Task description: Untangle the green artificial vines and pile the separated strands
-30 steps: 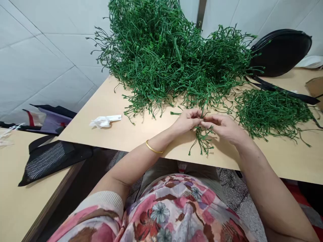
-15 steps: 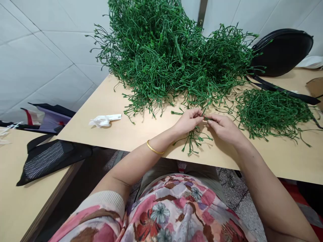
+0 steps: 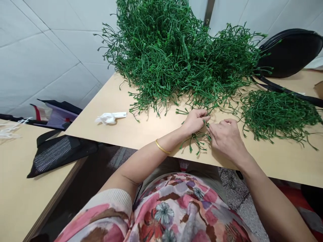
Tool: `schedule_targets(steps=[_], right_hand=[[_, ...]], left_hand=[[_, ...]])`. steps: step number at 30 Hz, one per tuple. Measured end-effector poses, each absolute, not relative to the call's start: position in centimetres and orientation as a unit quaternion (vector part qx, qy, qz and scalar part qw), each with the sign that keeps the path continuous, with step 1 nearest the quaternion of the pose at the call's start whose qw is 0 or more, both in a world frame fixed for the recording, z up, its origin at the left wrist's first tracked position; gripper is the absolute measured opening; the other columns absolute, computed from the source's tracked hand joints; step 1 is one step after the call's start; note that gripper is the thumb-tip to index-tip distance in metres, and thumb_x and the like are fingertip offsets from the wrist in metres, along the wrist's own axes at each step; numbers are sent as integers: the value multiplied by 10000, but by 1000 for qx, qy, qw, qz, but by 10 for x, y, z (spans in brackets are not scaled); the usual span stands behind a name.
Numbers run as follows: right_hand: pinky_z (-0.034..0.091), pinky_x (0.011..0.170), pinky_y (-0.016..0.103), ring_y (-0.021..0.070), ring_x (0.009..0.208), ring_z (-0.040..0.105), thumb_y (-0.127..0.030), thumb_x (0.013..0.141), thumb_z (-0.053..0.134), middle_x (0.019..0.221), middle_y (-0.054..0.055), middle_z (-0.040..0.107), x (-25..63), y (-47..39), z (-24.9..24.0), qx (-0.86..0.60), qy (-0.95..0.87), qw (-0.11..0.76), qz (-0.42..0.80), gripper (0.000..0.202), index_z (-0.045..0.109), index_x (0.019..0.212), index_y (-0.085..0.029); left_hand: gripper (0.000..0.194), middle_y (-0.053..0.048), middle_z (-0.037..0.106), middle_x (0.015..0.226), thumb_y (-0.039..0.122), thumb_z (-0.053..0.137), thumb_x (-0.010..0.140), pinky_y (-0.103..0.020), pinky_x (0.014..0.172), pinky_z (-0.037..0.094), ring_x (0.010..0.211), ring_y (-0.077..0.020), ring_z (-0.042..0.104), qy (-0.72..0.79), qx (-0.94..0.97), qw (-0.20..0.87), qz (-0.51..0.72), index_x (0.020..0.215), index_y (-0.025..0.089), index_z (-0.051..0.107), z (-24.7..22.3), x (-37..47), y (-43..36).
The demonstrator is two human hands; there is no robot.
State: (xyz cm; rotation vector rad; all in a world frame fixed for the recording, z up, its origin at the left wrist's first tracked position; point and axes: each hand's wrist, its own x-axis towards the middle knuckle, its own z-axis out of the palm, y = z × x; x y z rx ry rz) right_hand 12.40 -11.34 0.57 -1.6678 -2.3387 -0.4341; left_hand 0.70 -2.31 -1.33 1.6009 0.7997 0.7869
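While both hands meet near the front edge of the light wooden desk [image 3: 141,129], the left hand [image 3: 194,120] has its fingers curled in and pinches the top of a small green plastic sprig with thin branching stems [image 3: 196,141]; the right hand [image 3: 226,137] lies knuckles up with fingertips closed on the same sprig from the other side. Sprig's loose stems fan out toward the desk edge, between and just below the two hands. Left wrist carries a thin gold bangle [image 3: 162,147]. Just behind the hands sits a big tangled heap of green plastic stems [image 3: 176,57], piled up against the white tiled wall [image 3: 45,60]. Smaller, flatter pile of the same green stems [image 3: 277,114] lies right of the hands. Black rounded bag with a strap [image 3: 292,50] at far right behind that pile. Crumpled white tissue [image 3: 109,118] on the desk, well left of the hands.
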Motion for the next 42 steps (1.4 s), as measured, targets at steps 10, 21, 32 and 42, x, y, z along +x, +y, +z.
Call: schedule_targets(steps=[10, 21, 32, 42], right_hand=[[303, 695, 306, 165, 581, 471, -220, 889, 359, 548, 12, 500, 125, -136, 7, -592, -785, 180, -18, 280, 464, 631, -195], [310, 585, 276, 149, 585, 448, -326, 889, 367, 601, 17, 530, 150, -114, 4, -643, -699, 270, 158, 303, 471, 632, -202], [331, 598, 277, 145, 595, 465, -353, 889, 361, 613, 18, 531, 138, -99, 4, -645, -665, 289, 239, 306, 467, 648, -198], [318, 566, 269, 131, 572, 440, -446, 879, 379, 567, 4, 499, 138, -92, -3, -647, -635, 338, 253, 386, 465, 600, -194]], left_hand=[[343, 60, 258, 520, 209, 549, 753, -239, 530, 193, 518, -56, 242, 291, 700, 568, 321, 508, 161, 314, -11, 8, -31], [209, 75, 347, 464, 234, 669, 702, -206, 428, 193, 401, -22, 285, 296, 631, 682, 222, 628, 141, 496, 3, -5, -25], [112, 64, 381, 526, 166, 528, 703, -210, 519, 268, 513, -48, 328, 282, 702, 591, 278, 605, 137, 482, -7, 0, -28], [108, 64, 423, 527, 145, 497, 761, -204, 521, 349, 491, -51, 403, 285, 689, 614, 259, 656, 144, 473, -9, 0, -25]])
